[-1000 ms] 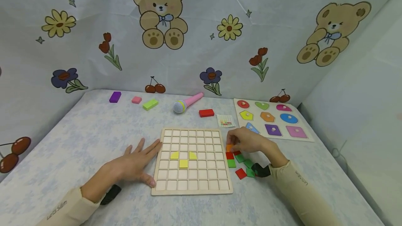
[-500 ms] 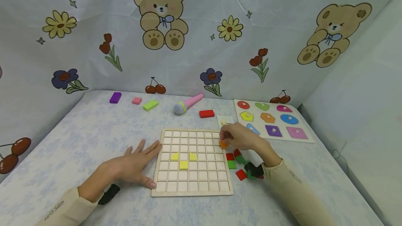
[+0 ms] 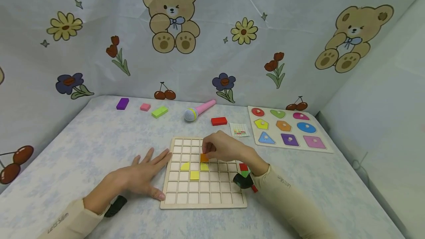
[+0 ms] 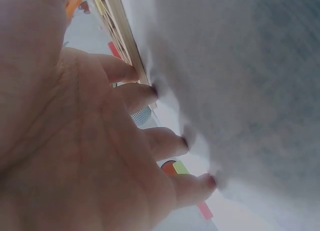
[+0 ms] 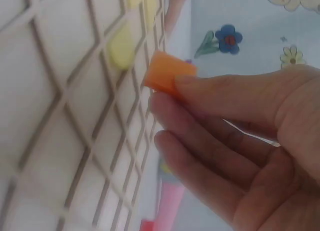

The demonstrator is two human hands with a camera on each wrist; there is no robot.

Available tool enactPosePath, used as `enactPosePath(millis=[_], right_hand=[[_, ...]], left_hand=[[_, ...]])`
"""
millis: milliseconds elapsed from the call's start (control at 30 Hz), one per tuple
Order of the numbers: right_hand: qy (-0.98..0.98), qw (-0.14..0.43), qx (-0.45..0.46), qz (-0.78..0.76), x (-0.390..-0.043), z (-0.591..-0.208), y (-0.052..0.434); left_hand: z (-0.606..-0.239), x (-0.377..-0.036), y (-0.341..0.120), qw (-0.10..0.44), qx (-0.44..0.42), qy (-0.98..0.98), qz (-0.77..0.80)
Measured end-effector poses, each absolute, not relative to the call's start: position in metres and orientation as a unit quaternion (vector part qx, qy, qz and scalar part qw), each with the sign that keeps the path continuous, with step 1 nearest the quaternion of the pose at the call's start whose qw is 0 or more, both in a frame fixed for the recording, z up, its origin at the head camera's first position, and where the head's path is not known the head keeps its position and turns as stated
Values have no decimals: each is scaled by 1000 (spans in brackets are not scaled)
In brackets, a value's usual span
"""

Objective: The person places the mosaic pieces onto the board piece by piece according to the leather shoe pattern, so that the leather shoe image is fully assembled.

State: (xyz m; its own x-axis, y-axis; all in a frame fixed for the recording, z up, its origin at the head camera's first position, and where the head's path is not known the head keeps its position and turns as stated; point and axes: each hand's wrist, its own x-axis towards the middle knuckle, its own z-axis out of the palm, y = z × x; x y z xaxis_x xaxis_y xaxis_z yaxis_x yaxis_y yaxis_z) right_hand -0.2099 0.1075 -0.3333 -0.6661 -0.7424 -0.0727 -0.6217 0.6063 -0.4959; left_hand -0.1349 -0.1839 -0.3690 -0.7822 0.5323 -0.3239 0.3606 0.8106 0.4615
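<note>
A wooden grid board (image 3: 203, 206) lies flat on the table. In it sit a square yellow tile (image 3: 194, 175) and two yellow tiles with a rounded corner, one left (image 3: 185, 166) and one right (image 3: 204, 166). My right hand (image 3: 224, 146) is over the board, pinching a square orange tile (image 5: 167, 73) between thumb and forefinger just behind the right rounded tile. The right wrist view shows the orange tile held above the grid. My left hand (image 3: 141, 175) lies with spread fingers along the board's left edge, its fingertips and thumb touching the rim.
Right of the board, red (image 3: 243, 167) and green (image 3: 245, 173) tiles are partly hidden by my right wrist. Behind lie a toy microphone (image 3: 199, 110), a red block (image 3: 219, 121), a small pattern card (image 3: 239, 130) and a shape puzzle (image 3: 271, 149). Several blocks (image 3: 159, 112) sit back left.
My right hand has carried the orange tile from the pile right of the board leftward to above the grid's middle. The left hand has stayed at the board's edge.
</note>
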Motion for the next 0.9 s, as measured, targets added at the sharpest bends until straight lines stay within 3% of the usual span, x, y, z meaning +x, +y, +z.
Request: enactPosePath(millis=[600, 900], right_hand=[[860, 168, -429, -219, -189, -351, 64], [885, 113, -429, -139, -175, -351, 58]], left_hand=[[-368, -134, -183, 226, 238, 926, 186], [-369, -135, -182, 225, 238, 926, 186]])
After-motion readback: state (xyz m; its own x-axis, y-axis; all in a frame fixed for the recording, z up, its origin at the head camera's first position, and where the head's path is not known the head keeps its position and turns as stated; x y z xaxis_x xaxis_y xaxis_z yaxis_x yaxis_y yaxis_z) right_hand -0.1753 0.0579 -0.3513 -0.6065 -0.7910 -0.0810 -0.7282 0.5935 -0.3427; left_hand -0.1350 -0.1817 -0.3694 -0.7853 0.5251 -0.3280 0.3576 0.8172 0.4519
